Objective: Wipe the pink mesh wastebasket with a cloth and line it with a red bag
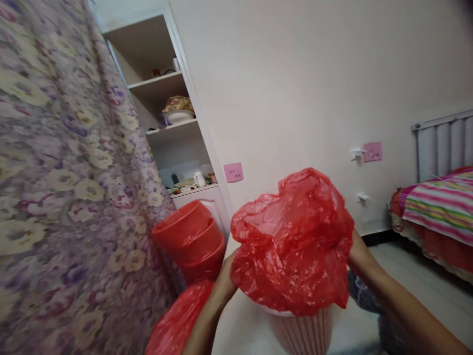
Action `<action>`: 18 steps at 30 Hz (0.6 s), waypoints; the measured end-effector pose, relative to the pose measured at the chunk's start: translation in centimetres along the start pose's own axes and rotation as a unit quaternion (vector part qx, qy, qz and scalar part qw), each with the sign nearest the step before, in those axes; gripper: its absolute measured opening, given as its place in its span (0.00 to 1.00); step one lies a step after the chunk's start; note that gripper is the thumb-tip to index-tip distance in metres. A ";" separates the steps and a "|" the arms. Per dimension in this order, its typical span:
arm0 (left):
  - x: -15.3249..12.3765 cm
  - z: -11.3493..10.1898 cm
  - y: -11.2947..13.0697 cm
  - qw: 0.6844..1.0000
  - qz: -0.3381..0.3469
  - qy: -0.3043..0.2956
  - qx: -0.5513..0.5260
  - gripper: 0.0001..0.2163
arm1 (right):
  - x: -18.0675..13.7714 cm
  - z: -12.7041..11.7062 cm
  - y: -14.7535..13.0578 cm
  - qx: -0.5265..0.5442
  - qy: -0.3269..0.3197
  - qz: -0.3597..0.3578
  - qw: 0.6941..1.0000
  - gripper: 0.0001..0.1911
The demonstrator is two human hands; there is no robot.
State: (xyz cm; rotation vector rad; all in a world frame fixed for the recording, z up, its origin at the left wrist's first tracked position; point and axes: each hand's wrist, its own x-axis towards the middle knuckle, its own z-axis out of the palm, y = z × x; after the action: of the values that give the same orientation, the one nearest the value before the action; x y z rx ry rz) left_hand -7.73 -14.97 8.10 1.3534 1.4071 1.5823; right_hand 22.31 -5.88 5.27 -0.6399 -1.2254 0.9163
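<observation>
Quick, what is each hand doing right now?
Left hand: closed on the crumpled red plastic bag.
Right hand: grips the bag's other side, fingers hidden behind it.

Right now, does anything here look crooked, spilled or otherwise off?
Nothing is spilled or broken. The red plastic bag sits bunched and puffed above the ribbed bin rather than lining it, with both hands at its sides. The stacked red baskets lean tilted against the floral fabric.
</observation>
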 end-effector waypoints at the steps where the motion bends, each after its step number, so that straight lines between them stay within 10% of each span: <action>1: 0.2 0.1 -0.2 0.999 0.012 -0.028 0.020 0.11 | 0.2 -0.4 0.8 -0.027 -0.024 -0.004 0.999 0.08; 9: 1.7 -2.3 -1.1 0.989 0.052 -0.054 0.130 0.26 | 1.0 -2.5 5.2 -0.227 -0.118 -0.035 0.966 0.14; 18: 3.7 2.2 -0.5 0.968 -0.008 -0.076 0.238 0.37 | 1.8 -2.7 6.3 -0.184 -0.154 -0.027 0.970 0.16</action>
State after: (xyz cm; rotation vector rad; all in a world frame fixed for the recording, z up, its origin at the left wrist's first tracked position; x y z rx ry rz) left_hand -6.83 -10.79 8.47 1.6866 1.7648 1.1375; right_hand 23.55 -0.99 0.24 -0.7720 -1.7080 0.7658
